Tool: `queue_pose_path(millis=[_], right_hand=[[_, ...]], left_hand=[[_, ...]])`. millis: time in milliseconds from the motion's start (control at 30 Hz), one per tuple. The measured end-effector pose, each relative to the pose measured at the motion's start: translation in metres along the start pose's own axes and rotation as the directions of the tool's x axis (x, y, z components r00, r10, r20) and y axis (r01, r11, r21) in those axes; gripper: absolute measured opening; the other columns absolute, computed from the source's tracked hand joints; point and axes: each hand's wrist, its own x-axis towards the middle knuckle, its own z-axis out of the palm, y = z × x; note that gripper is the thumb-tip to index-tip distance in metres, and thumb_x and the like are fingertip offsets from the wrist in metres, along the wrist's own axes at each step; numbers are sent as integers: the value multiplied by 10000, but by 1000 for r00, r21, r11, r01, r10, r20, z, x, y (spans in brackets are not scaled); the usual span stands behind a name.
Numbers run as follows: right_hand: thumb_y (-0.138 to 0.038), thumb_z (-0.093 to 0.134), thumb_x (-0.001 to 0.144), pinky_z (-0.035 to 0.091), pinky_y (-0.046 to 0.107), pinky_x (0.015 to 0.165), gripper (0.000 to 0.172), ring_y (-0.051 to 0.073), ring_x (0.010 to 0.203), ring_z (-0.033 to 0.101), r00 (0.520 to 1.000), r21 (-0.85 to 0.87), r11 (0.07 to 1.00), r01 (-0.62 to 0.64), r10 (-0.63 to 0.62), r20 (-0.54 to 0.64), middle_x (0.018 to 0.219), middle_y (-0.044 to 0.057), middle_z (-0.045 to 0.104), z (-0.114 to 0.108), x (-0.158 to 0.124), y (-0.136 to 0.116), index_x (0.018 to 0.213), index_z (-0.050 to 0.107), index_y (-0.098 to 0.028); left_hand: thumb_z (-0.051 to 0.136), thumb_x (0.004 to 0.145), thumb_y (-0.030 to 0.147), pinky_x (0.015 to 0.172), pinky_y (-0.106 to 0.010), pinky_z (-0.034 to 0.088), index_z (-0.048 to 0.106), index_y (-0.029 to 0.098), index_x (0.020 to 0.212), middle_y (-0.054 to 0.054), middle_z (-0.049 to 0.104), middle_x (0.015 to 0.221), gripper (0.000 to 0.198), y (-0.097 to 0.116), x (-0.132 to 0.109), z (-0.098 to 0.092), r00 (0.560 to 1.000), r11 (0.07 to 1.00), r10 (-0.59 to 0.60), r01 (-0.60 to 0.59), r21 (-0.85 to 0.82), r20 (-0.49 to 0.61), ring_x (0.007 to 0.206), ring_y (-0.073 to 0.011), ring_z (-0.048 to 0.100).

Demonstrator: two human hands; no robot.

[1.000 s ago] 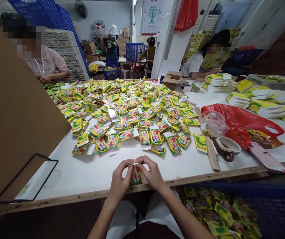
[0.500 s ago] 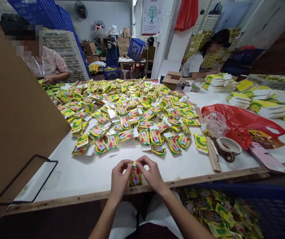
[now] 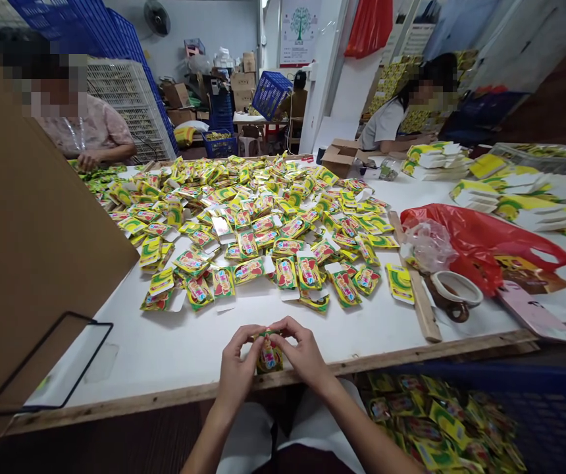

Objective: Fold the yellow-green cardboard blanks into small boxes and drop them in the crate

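Near the front edge of the table, a small printed box (image 3: pixel 270 359) in yellow, green and red stands between my two hands. My left hand (image 3: pixel 239 359) grips its upper left side, with thumb and fingers closed on it. On the upper right, my right hand (image 3: pixel 303 352) pinches it the same way, and both thumbs meet near its top. The fingers hide part of the top edge. Just beyond my hands spreads a large heap of similar small boxes (image 3: pixel 263 224), several with white flaps sticking out.
A cardboard panel (image 3: pixel 41 230) and a black wire frame (image 3: pixel 51 362) are at the left. Rightward lie a wooden strip (image 3: pixel 424 306), a mug (image 3: pixel 455 289), a red plastic bag (image 3: pixel 480 237) and a pink pad (image 3: pixel 534 313). A blue crate (image 3: pixel 554 401) holds boxes below. Two people sit beyond.
The white flap at the top of the box is no longer visible; its top now shows green under my fingers. My thumbs have moved slightly down and closer together.
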Motion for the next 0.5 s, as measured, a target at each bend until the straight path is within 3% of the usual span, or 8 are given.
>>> queue_pose_path(millis=[100,167,233,300,400,433,500], right_hand=[[-259,542,848,496,287,744,134,179,817,620,1000,-35,999,17,-17,-7,851,40,671,-8,-5,-4,890,645,-185],[-279,496,868,489,292,750,171,189,834,616,997,-138,990,14,-24,-72,864,51,671,-32,-11,-13,884,638,-187],[-322,454,884,482,299,745,217,198,833,609,989,-296,954,-44,0,-147,873,57,665,-74,-23,-23,881,628,-193],[-361,462,872,467,326,776,236,217,850,605,985,-490,860,-142,71,-160,886,63,662,-126,-39,-31,857,637,-203],[-424,527,806,453,375,816,248,261,888,601,982,-693,698,-181,94,-162,900,81,663,-185,-62,-36,804,658,-213],[-436,525,802,455,379,818,259,267,896,602,980,-712,675,-193,97,-173,909,86,663,-192,-67,-36,813,660,-215],[-439,490,825,468,367,807,279,260,899,606,977,-687,695,-209,117,-179,924,91,663,-186,-70,-34,847,652,-212]], left_hand=[[537,846,328,859,-311,465,672,190,964,-75,646,1006,227,-1,1,-6,998,999,30,-33,42,55,973,-200,591],[525,851,335,849,-323,471,642,193,1026,-82,628,1059,254,-5,9,-15,999,992,28,-31,120,29,964,-199,591],[522,844,341,813,-345,483,582,190,1123,-98,597,1100,322,-12,23,-29,997,963,19,0,268,-69,928,-203,590],[530,827,339,844,-395,464,552,186,1183,-117,564,1104,387,-22,39,-45,981,870,32,67,488,-191,958,-231,562],[569,786,355,908,-478,406,641,206,1086,-131,547,1066,343,-35,58,-59,967,706,9,175,687,-256,1069,-306,496],[581,772,362,906,-504,395,660,204,1049,-141,544,1070,329,-39,62,-60,963,685,-3,197,701,-268,1090,-332,477],[597,751,368,886,-542,387,667,189,1021,-161,545,1099,330,-43,68,-57,957,683,-13,222,696,-291,1109,-372,456]])
